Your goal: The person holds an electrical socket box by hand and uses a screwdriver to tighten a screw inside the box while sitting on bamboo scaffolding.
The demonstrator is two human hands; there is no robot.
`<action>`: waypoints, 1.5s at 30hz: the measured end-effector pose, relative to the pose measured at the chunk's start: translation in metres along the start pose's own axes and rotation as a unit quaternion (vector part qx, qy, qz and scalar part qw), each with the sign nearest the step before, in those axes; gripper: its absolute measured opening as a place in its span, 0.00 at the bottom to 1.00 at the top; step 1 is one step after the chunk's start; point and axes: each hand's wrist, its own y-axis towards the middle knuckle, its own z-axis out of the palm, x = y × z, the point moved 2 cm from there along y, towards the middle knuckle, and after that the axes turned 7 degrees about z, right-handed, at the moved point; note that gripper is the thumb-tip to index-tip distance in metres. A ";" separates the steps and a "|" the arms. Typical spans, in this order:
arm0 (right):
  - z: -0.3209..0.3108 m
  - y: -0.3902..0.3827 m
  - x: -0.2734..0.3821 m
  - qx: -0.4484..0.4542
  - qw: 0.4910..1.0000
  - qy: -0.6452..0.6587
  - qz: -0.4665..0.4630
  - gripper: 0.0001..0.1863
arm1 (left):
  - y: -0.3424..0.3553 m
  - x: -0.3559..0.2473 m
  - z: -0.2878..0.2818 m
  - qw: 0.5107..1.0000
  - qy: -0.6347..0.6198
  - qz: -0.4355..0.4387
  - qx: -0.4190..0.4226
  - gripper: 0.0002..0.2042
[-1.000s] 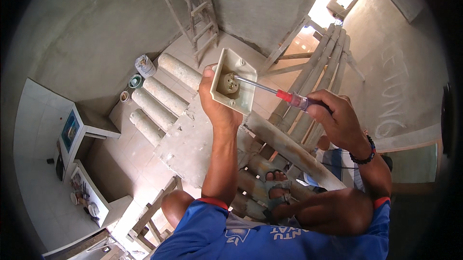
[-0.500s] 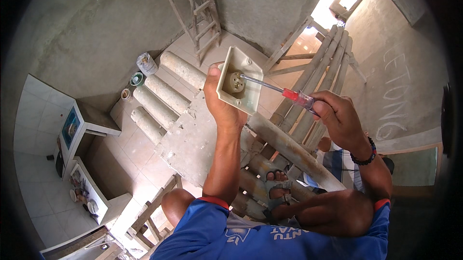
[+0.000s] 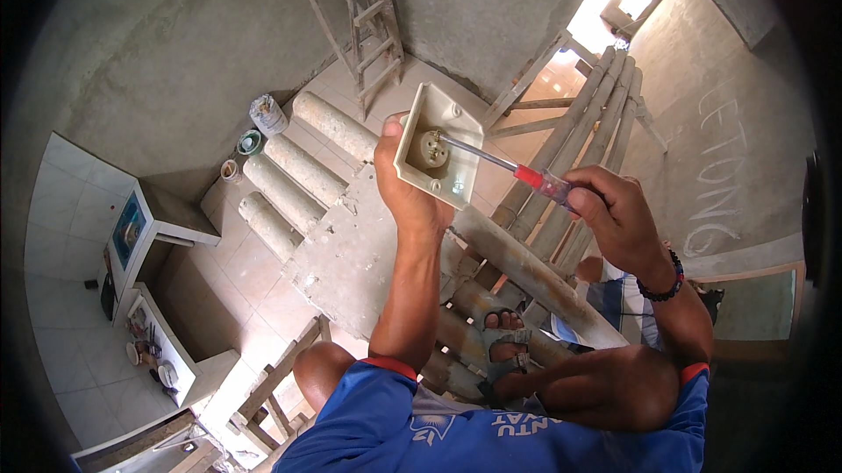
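Observation:
My left hand is closed around the back and side of a cream plastic box, its open face turned up toward me. Inside the box sits a round fitting with small brass-coloured terminals. A screwdriver with a red and clear handle reaches into the box from the right. Its metal tip touches the terminals near the top of the fitting, though whether it sits in a screw slot I cannot tell. My right hand, with a dark beaded bracelet at the wrist, grips the end of the handle.
Beneath my hands are a rough board and several thick mortar-stained poles. Bamboo poles slope away at right. A wooden trestle stands by the far wall, buckets near it. Another person's striped clothing shows below, at right.
The box and the fitting in it have shifted very slightly. The screwdriver tip stays at the terminals, and both hands keep their holds.

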 end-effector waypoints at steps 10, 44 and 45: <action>0.001 -0.004 0.017 -0.038 0.994 -0.060 -0.083 0.11 | 0.000 0.002 -0.009 0.994 -0.091 -0.049 -0.017 0.20; -0.001 -0.004 0.022 -0.012 0.995 -0.056 -0.083 0.12 | -0.002 -0.005 0.002 0.997 -0.026 -0.049 -0.050 0.17; -0.002 -0.005 0.026 -0.008 0.995 -0.062 -0.083 0.13 | -0.002 -0.006 0.004 0.997 -0.023 -0.049 -0.047 0.17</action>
